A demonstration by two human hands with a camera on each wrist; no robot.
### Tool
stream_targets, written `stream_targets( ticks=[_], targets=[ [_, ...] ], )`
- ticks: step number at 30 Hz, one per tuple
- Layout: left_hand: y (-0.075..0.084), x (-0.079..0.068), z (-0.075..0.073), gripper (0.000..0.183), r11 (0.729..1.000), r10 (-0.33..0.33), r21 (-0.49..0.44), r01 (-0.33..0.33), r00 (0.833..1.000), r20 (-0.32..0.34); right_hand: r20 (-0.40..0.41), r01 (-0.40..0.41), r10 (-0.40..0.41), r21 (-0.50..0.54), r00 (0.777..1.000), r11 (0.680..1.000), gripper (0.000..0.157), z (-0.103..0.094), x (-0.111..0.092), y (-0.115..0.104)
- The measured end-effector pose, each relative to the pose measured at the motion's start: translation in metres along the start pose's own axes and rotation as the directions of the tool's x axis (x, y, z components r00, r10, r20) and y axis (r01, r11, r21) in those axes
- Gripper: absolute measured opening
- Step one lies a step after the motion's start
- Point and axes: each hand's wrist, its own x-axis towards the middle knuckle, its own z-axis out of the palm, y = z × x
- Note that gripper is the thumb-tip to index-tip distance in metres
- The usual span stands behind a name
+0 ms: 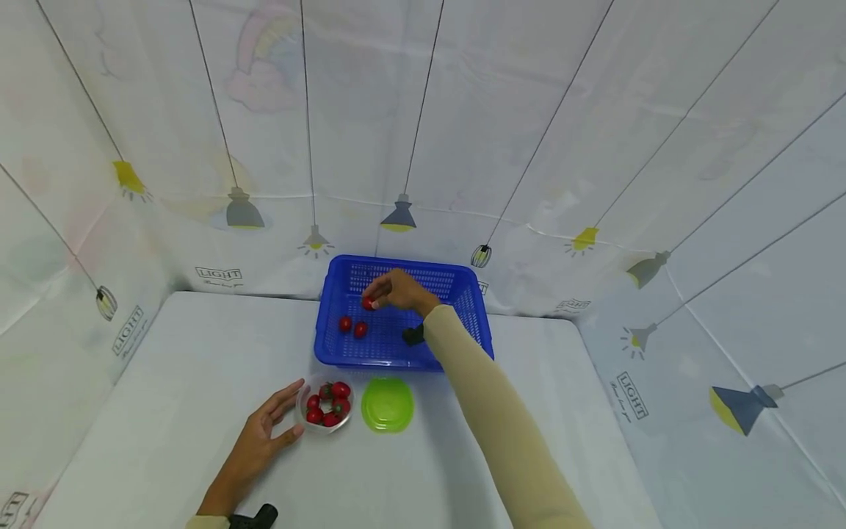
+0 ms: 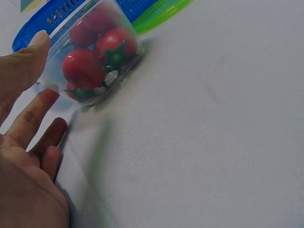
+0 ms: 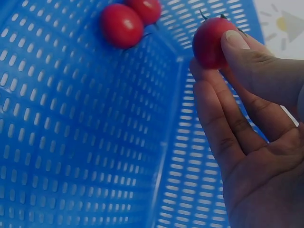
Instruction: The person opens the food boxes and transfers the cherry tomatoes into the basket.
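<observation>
My right hand (image 1: 399, 290) pinches a cherry tomato (image 3: 209, 43) between thumb and fingers, over the blue basket (image 1: 396, 363). Two more cherry tomatoes (image 3: 121, 26) lie on the basket floor, toward its left side in the head view. On the table, a clear plastic container (image 1: 300, 402) holds several red cherry tomatoes (image 2: 83, 69), some with green stems. Beside its left side is my left hand (image 1: 263, 430), fingers and thumb spread around the wall; a fingertip appears to touch it in the left wrist view.
A green lid (image 1: 387, 405) lies flat on the white table (image 1: 218, 353), right of the container and in front of the basket. Behind the basket rises a white wall sheet (image 1: 357, 147) printed with hanging lamps.
</observation>
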Motion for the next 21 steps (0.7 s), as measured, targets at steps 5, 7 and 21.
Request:
stream_targets(
  ticks=[5, 7, 21],
  targets=[
    [-0.002, 0.002, -0.001, 0.069, 0.999, -0.001, 0.035, 0.002, 1.0, -0.012, 0.006, -0.006, 0.007, -0.037, 1.0, 0.999, 0.024, 0.006, 0.011, 0.009],
    [-0.004, 0.002, -0.001, 0.07, 0.999, -0.003, 0.044, 0.003, 1.0, -0.012, 0.005, -0.004, 0.004, -0.05, 1.0, 0.999, 0.024, 0.009, 0.014, 0.012],
    [-0.003, 0.001, 0.0, 0.07, 0.999, -0.014, 0.05, 0.015, 1.0, -0.018, -0.009, -0.022, 0.021, -0.081, 1.0, 0.996, 0.027, 0.031, 0.027, 0.021]
  ],
)
